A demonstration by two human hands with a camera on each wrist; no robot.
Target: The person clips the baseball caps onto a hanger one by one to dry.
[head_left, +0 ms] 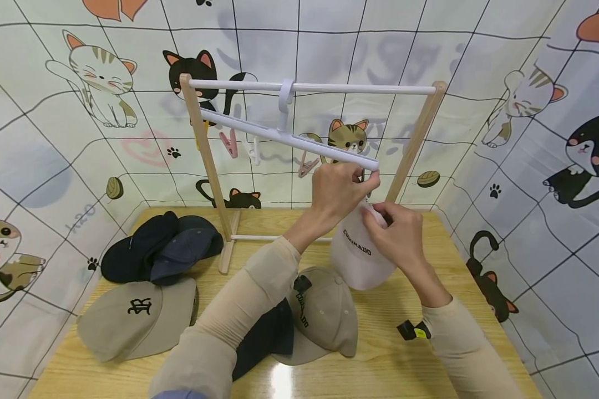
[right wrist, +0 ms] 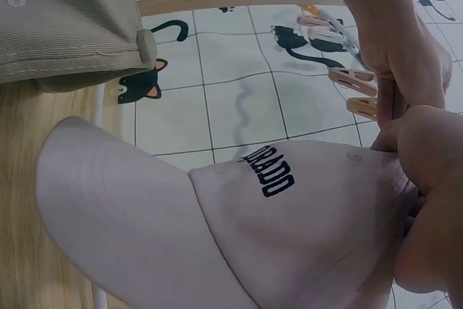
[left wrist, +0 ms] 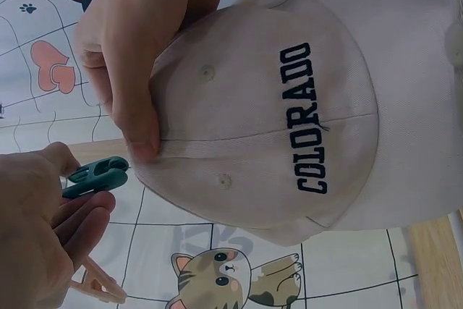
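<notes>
A pale cap [head_left: 356, 260] lettered COLORADO hangs brim down from my right hand [head_left: 399, 235], which pinches the top of its crown. Just above, at the low right end of the tilted white hanger [head_left: 289, 138], my left hand [head_left: 336, 188] holds a clip. The left wrist view shows that clip as a green clothespin [left wrist: 98, 176] between thumb and fingers, its tip close to the crown. Whether it touches the cloth I cannot tell. In the right wrist view the cap [right wrist: 289, 215] stretches left from the fingers, partly covering them.
The hanger hooks over the top rail [head_left: 359, 88] of a wooden rack, with several clips [head_left: 228, 144] along it. Dark caps [head_left: 165, 246] and a beige R cap [head_left: 135, 321] lie left. A beige cap [head_left: 324, 316] overlaps a navy one in front. Black tag [head_left: 413, 330] lies right.
</notes>
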